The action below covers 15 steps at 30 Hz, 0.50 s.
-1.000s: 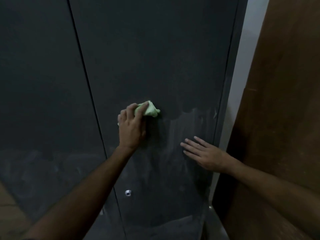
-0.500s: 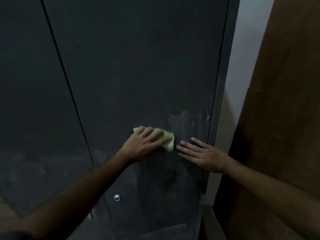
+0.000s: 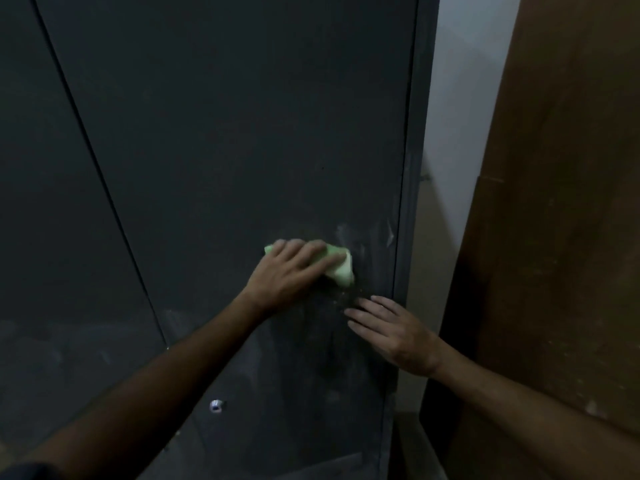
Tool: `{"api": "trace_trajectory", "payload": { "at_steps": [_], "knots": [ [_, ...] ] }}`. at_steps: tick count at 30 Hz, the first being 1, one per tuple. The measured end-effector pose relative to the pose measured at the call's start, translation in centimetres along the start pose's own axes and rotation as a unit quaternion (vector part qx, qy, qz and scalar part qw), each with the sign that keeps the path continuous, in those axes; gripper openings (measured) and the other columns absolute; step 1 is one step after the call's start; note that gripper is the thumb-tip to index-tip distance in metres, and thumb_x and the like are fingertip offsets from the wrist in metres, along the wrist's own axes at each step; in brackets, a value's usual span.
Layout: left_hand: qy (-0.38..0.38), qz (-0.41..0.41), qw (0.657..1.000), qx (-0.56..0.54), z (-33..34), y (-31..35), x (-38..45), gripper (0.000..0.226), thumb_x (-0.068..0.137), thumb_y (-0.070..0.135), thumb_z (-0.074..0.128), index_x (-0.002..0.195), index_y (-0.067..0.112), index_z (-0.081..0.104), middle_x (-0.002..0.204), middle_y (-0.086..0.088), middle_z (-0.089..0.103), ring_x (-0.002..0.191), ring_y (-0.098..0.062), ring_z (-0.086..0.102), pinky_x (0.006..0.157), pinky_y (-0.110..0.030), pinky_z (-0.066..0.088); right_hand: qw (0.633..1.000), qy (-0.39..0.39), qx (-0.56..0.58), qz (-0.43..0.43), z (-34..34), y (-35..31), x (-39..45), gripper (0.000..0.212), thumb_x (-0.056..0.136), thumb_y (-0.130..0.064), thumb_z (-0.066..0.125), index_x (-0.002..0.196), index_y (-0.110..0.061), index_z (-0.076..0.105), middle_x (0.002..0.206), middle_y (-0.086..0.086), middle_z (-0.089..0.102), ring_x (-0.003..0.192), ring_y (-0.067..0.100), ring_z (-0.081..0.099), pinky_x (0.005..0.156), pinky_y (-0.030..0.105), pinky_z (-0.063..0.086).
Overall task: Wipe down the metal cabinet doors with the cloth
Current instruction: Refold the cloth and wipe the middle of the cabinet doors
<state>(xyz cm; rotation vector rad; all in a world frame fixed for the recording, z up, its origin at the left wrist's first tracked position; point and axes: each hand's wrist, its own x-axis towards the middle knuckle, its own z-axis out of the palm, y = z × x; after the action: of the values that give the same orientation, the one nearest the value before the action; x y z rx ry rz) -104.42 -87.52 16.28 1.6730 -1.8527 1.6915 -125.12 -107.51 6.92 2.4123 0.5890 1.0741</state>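
A dark grey metal cabinet fills the view, with a right door [image 3: 242,150] and a left door [image 3: 41,202] split by a thin seam. My left hand [image 3: 291,275] lies flat over a light green cloth [image 3: 341,271] and presses it against the right door near its right edge. Part of the cloth sticks out under my fingertips. Pale dusty smears show just right of the cloth. My right hand [image 3: 391,330] rests flat on the same door, just below the cloth, fingers straight.
A small silver lock [image 3: 216,405] sits low on the right door near the seam. A tall brown wooden panel [image 3: 554,237] stands close on the right, with a narrow strip of white wall [image 3: 460,98] between it and the cabinet.
My left hand has swept the cloth down and to the right across the door, from near the seam to the right edge. My right hand has stayed planted on the door.
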Motion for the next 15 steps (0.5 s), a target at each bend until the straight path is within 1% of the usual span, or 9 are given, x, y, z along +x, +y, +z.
{"api": "trace_trajectory", "payload": {
  "at_steps": [1, 3, 4, 5, 7, 9, 10, 12, 15],
  "knots": [
    [0.032, -0.094, 0.995, -0.006, -0.4, 0.0, 1.1, 0.054, 0.097, 0.027, 0.063, 0.149, 0.026, 0.048, 0.135, -0.008, 0.046, 0.101, -0.030, 0.048, 0.082, -0.044, 0.039, 1.000, 0.013, -0.001, 0.021, -0.1, 0.1, -0.3, 0.027, 0.100, -0.010, 0.057, 0.124, -0.008, 0.070, 0.141, 0.012, 0.062, 0.128, 0.033, 0.060, 0.104, 0.049, 0.048],
    [0.106, -0.297, 0.948, -0.037, -0.9, 0.9, 3.4, 0.054, 0.095, 0.020, 0.070, 0.145, 0.028, 0.052, 0.135, -0.006, 0.045, 0.102, -0.029, 0.046, 0.086, -0.044, 0.038, 0.996, 0.037, -0.009, 0.081, -0.6, 0.6, -0.9, 0.028, 0.093, -0.010, 0.067, 0.121, -0.009, 0.072, 0.137, 0.012, 0.064, 0.124, 0.035, 0.061, 0.099, 0.050, 0.050],
    [0.129, -0.342, 0.929, -0.052, -1.0, 1.7, 4.1, 0.053, 0.095, 0.018, 0.070, 0.145, 0.028, 0.052, 0.135, -0.005, 0.045, 0.103, -0.029, 0.046, 0.088, -0.043, 0.038, 0.992, 0.045, -0.015, 0.120, -1.0, 0.8, -1.2, 0.030, 0.092, -0.012, 0.068, 0.121, -0.009, 0.072, 0.136, 0.014, 0.064, 0.123, 0.036, 0.061, 0.098, 0.051, 0.049],
    [0.126, -0.333, 0.933, -0.058, -0.8, 2.4, 4.2, 0.052, 0.097, 0.020, 0.068, 0.145, 0.028, 0.051, 0.135, -0.005, 0.044, 0.104, -0.029, 0.045, 0.087, -0.044, 0.039, 0.983, 0.052, -0.015, 0.174, -1.4, 0.9, -1.5, 0.031, 0.092, -0.015, 0.068, 0.123, -0.010, 0.071, 0.134, 0.015, 0.063, 0.123, 0.036, 0.059, 0.098, 0.052, 0.048],
    [0.064, -0.166, 0.983, -0.053, 0.2, 3.7, 2.8, 0.048, 0.100, 0.028, 0.059, 0.147, 0.027, 0.047, 0.136, -0.008, 0.044, 0.104, -0.031, 0.046, 0.083, -0.046, 0.044, 0.933, 0.092, 0.032, 0.345, -2.2, 0.7, -2.2, 0.039, 0.091, -0.025, 0.073, 0.127, -0.010, 0.067, 0.131, 0.013, 0.058, 0.122, 0.026, 0.053, 0.099, 0.041, 0.047],
    [-0.013, 0.047, 0.998, -0.038, 1.0, 3.4, 0.7, 0.046, 0.105, 0.028, 0.047, 0.151, 0.024, 0.045, 0.137, -0.009, 0.048, 0.102, -0.030, 0.050, 0.079, -0.044, 0.045, 0.821, 0.130, 0.145, 0.537, -2.4, -0.1, -2.3, 0.056, 0.088, -0.033, 0.080, 0.135, -0.012, 0.059, 0.135, 0.007, 0.051, 0.119, 0.013, 0.047, 0.092, 0.024, 0.045],
    [-0.036, 0.102, 0.994, -0.025, 1.1, 2.8, 0.5, 0.045, 0.107, 0.026, 0.043, 0.152, 0.023, 0.044, 0.137, -0.010, 0.049, 0.102, -0.029, 0.051, 0.080, -0.042, 0.044, 0.769, 0.121, 0.201, 0.595, -2.1, -0.6, -2.3, 0.066, 0.085, -0.038, 0.082, 0.141, -0.015, 0.054, 0.139, 0.003, 0.047, 0.119, 0.011, 0.048, 0.089, 0.024, 0.047],
    [-0.021, 0.081, 0.996, -0.015, 0.9, 1.9, 1.8, 0.049, 0.104, 0.028, 0.054, 0.152, 0.023, 0.044, 0.138, -0.010, 0.047, 0.103, -0.030, 0.050, 0.082, -0.042, 0.039, 0.714, 0.090, 0.275, 0.638, -1.2, -1.5, -2.2, 0.080, 0.081, -0.049, 0.080, 0.147, -0.020, 0.047, 0.143, -0.005, 0.045, 0.116, 0.013, 0.054, 0.085, 0.031, 0.054],
    [0.055, -0.182, 0.981, -0.048, -0.2, 2.2, 6.0, 0.059, 0.093, 0.031, 0.070, 0.147, 0.027, 0.048, 0.136, -0.008, 0.043, 0.106, -0.029, 0.044, 0.087, -0.041, 0.035, 0.685, 0.107, 0.306, 0.653, -0.1, -2.8, -1.5, 0.078, 0.080, -0.052, 0.080, 0.145, -0.021, 0.050, 0.140, -0.008, 0.050, 0.109, 0.014, 0.060, 0.083, 0.037, 0.060]
  ]
}}
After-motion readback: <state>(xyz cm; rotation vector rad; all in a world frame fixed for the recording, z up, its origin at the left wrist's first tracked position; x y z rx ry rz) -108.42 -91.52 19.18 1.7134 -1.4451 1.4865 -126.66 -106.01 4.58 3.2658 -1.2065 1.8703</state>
